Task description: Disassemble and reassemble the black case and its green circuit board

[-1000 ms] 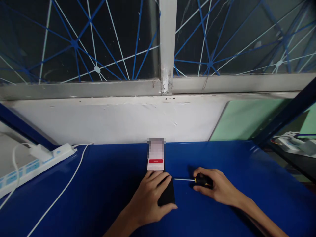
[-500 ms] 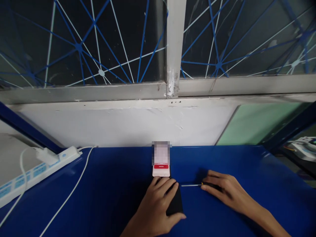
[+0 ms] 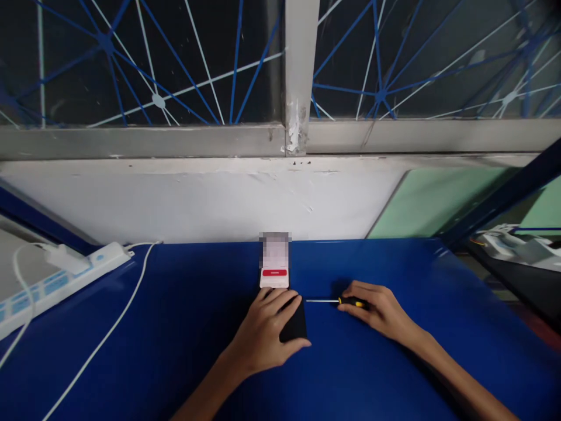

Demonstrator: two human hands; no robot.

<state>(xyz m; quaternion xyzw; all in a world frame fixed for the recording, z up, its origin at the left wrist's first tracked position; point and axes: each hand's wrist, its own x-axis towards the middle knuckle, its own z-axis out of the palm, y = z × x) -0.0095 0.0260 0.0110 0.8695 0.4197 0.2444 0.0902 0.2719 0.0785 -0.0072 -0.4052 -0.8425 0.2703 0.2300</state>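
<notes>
My left hand (image 3: 265, 330) lies over a black flat device (image 3: 294, 323) on the blue table (image 3: 184, 327), fingers wrapped round its far end and thumb at its near edge. Just beyond it lies a white card (image 3: 274, 268) with a red stripe. My right hand (image 3: 377, 311) rests to the right, fingers closed over the black and yellow handle of a small screwdriver (image 3: 333, 301). The thin metal shaft points left toward the black device.
A white power strip (image 3: 56, 279) with a plugged adapter lies at the left edge, and its white cable (image 3: 109, 330) trails across the table. A white wall and a window with blue and white lines stand behind. Wired equipment (image 3: 517, 245) sits at the far right.
My right hand has slid back along the screwdriver, so the yellow part of the handle shows again. The left hand stays on the black device. The camera has shifted slightly.
</notes>
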